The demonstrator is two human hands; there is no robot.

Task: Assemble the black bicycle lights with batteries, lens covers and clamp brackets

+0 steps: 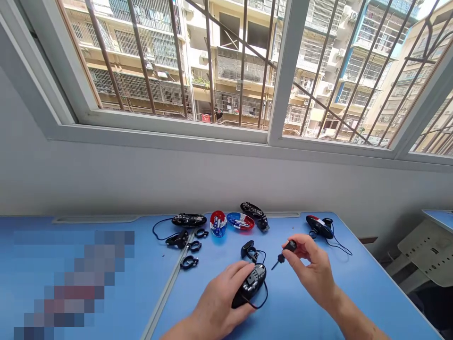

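My left hand (221,295) is wrapped round a black oval electronic unit (253,281), which looks like a bicycle horn, tilted with its glossy underside up. A thin black cable loops from the unit to a black clamp piece (249,251) lying just beyond it. To the right, my right hand (313,264) pinches the black handle of a small screwdriver (281,258) between thumb and fingers. Its tip points down and left, apart from the unit. The far side of the unit's body is hidden under my left palm.
Several black clamp rings (189,262) lie left of centre near the table (357,288) seam. Behind stand a cabled black unit (189,220), red-and-blue shells (218,224) (240,221) and another black unit (252,209). A red-and-black unit (319,227) sits at right. A pixelated patch covers the left.
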